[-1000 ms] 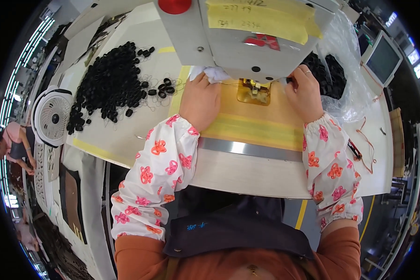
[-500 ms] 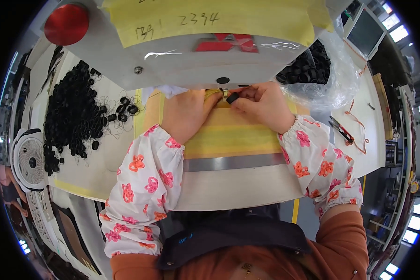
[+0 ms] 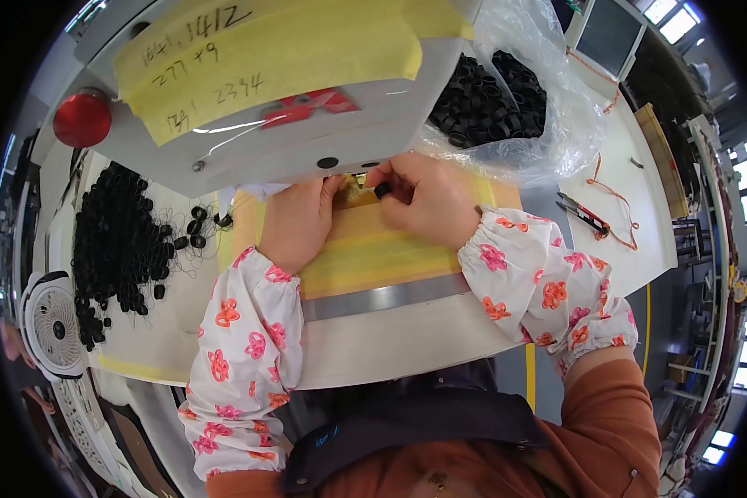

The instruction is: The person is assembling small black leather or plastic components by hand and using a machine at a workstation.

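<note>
Under the grey sewing machine head (image 3: 249,158), both my hands meet close to the metal presser foot (image 3: 359,178). My right hand (image 3: 427,201) pinches a small black loop of band (image 3: 383,190) just right of the foot. On the foot's other side is my left hand (image 3: 300,220), thumb and fingers drawn together; its fingertips are partly hidden under the machine, and what they hold cannot be made out. Yellow tape strips (image 3: 378,270) cover the work surface below my hands. Floral sleeve covers are on both forearms.
At left lies a large pile of black loops (image 3: 112,241) with loose threads. A clear plastic bag (image 3: 568,137) of black loops stands behind my right hand. Thread snips (image 3: 585,217) and an orange cord (image 3: 627,199) lie at right. A white fan (image 3: 54,324) is at far left.
The view has shifted and tilted, showing more of the bag. My right hand has drawn the black loop slightly rightward from the presser foot. My left hand stays beside the foot.
</note>
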### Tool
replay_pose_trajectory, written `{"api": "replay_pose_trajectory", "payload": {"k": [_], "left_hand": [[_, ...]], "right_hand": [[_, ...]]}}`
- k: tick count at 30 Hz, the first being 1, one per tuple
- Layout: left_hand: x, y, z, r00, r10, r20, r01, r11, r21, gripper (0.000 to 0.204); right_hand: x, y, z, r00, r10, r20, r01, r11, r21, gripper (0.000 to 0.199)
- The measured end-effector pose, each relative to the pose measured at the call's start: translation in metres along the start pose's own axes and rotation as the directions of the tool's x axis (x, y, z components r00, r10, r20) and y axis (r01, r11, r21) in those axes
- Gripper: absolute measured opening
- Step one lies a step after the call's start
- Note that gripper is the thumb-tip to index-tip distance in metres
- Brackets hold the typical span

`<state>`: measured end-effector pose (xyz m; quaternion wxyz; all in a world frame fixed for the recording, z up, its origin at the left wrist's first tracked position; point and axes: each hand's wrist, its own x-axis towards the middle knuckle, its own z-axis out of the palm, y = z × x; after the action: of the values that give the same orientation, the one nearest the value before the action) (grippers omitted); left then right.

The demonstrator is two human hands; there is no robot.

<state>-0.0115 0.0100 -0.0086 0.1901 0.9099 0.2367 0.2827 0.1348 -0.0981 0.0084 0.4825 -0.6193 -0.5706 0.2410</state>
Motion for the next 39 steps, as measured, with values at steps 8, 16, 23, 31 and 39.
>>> {"api": "replay_pose_trajectory", "payload": {"k": [8, 16, 23, 31, 39], "left_hand": [[0.005, 0.026, -0.02, 0.94, -0.207, 0.271, 0.204, 0.978, 0.04, 0.02], [0.0, 0.008, -0.001, 0.999, 0.009, 0.041, -0.016, 0.985, 0.171, 0.017], [0.001, 0.002, -0.006, 1.0, -0.014, -0.026, 0.01, 0.986, -0.168, 0.018], [-0.007, 0.011, -0.002, 0.988, -0.074, 0.138, 0.127, 0.896, -0.426, 0.03], [-0.009, 0.027, -0.019, 0.962, -0.186, 0.201, 0.243, 0.918, -0.314, 0.034]], "right_hand": [[-0.002, 0.002, 0.0, 0.997, 0.068, 0.039, -0.071, 0.994, 0.079, 0.019], [-0.001, 0.0, 0.003, 0.992, 0.126, 0.005, -0.126, 0.984, 0.129, 0.014], [0.003, -0.004, 0.0, 0.995, 0.101, -0.02, -0.099, 0.99, 0.104, 0.016], [-0.009, 0.0, 0.013, 0.992, -0.103, -0.067, 0.087, 0.975, -0.206, 0.021], [-0.014, -0.019, 0.013, 0.927, -0.366, 0.088, 0.368, 0.835, -0.409, 0.024]]}}
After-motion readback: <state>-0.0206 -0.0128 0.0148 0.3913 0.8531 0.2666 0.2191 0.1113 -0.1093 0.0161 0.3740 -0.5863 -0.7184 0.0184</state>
